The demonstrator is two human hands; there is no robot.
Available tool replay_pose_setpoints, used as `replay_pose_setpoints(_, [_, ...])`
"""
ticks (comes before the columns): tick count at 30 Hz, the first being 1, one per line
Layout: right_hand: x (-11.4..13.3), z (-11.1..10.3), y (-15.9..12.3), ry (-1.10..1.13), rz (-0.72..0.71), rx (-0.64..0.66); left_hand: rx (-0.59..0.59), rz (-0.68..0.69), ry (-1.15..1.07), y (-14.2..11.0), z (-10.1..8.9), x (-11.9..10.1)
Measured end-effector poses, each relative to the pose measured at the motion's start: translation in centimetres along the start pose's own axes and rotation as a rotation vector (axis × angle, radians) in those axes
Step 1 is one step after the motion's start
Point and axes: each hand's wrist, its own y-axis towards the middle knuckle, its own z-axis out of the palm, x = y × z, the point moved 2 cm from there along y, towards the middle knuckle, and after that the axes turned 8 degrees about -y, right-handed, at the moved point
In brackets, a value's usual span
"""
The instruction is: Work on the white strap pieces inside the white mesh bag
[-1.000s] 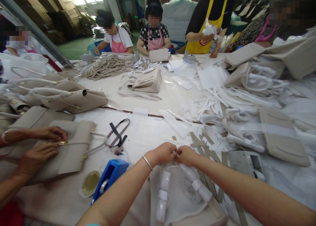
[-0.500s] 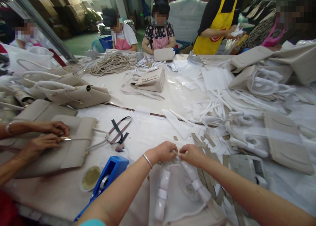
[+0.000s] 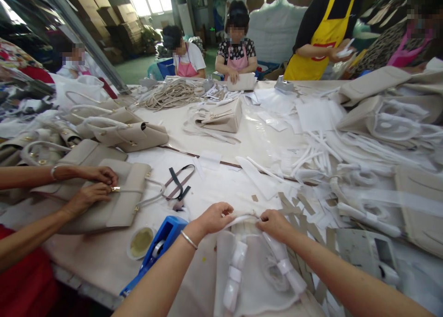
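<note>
A pale beige bag [image 3: 204, 289] lies before me under a translucent white sheet [image 3: 254, 280], with white-wrapped rolls on it. A curved white-wrapped handle [image 3: 244, 218] spans the gap between my hands at the bag's top. My left hand [image 3: 216, 219] holds its left end, fingers curled and slightly parted. At the right end, my right hand [image 3: 275, 224] pinches it between thumb and fingers. Left of my forearm stands a blue tape dispenser [image 3: 169, 234], beside a small round dish [image 3: 141, 243] of yellowish stuff.
A co-worker's hands [image 3: 93, 188] work at the clasp of a beige handbag [image 3: 128, 201] on my left. Beige scraps [image 3: 301, 220] and a grey dispenser [image 3: 363, 250] lie on my right. Across the table are another handbag [image 3: 224, 116], a heap of straps [image 3: 173, 94] and several people.
My hands have moved apart from a close pinch, and the curved wrapped handle now shows between them. The whole view has shifted, so the scene sits further right and slightly lower.
</note>
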Motion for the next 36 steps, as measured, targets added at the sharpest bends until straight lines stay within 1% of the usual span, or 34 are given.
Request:
replay_pose_setpoints(3, [0.1, 0.2, -0.1, 0.018, 0.001, -0.002, -0.121, 0.019, 0.088, -2.3, -0.3, -0.5])
replay_pose_setpoints(5, [0.1, 0.2, -0.1, 0.034, 0.005, 0.008, -0.167, 0.049, 0.193, -3.7, -0.4, -1.1])
replay_pose_setpoints(7, [0.1, 0.2, -0.1, 0.045, 0.014, 0.018, -0.152, 0.051, 0.303, -4.9, -0.3, -1.7])
replay_pose_setpoints(10, [0.0, 0.2, 0.0, 0.052, 0.022, 0.029, -0.108, -0.013, 0.48, -6.1, -0.3, -2.5])
replay_pose_setpoints(13, [-0.2, 0.2, 0.1, 0.053, 0.019, 0.037, -0.055, -0.107, 0.568, -6.2, -0.1, -3.2])
replay_pose_setpoints(15, [-0.2, 0.2, 0.2, 0.056, 0.024, 0.048, -0.037, -0.143, 0.513, -5.4, 0.2, -3.6])
replay_pose_setpoints(17, [-0.3, 0.2, 0.2, 0.064, 0.037, 0.055, -0.054, -0.159, 0.389, -4.1, 0.8, -3.8])
replay_pose_setpoints(19, [-0.3, 0.3, 0.3, 0.068, 0.044, 0.06, -0.121, -0.197, 0.197, -2.7, 1.5, -3.6])
replay_pose_setpoints(22, [-0.3, 0.3, 0.3, 0.057, 0.027, 0.053, -0.26, -0.258, -0.162, -1.1, 2.7, -3.0])
replay_pose_setpoints(23, [-0.4, 0.4, 0.3, 0.055, 0.022, 0.05, -0.283, -0.264, -0.241, -0.8, 3.2, -2.8])
replay_pose_setpoints(24, [-0.4, 0.4, 0.3, 0.058, 0.019, 0.051, -0.289, -0.253, -0.264, -0.7, 3.5, -2.7])
replay_pose_setpoints(25, [-0.5, 0.4, 0.3, 0.067, 0.02, 0.056, -0.286, -0.229, -0.223, -0.7, 3.8, -2.7])
replay_pose_setpoints(26, [-0.5, 0.4, 0.3, 0.077, 0.025, 0.06, -0.282, -0.197, -0.125, -0.8, 4.0, -2.7])
replay_pose_setpoints(29, [-0.6, 0.4, 0.3, 0.088, 0.027, 0.067, -0.256, -0.1, 0.32, -1.7, 4.0, -3.1])
replay_pose_setpoints(31, [-0.5, 0.3, 0.3, 0.07, 0.007, 0.063, -0.176, -0.084, 0.562, -2.3, 3.9, -3.5])
replay_pose_setpoints(33, [-0.4, 0.0, 0.3, 0.008, -0.027, 0.059, -0.064, -0.069, 0.704, -2.6, 3.9, -3.9])
replay_pose_setpoints(34, [-0.3, -0.2, 0.3, -0.037, -0.051, 0.059, -0.028, -0.056, 0.742, -2.6, 4.0, -4.1])
replay_pose_setpoints(36, [-0.1, -0.8, 0.4, -0.109, -0.119, 0.041, -0.003, -0.045, 0.772, -2.4, 4.1, -4.5])
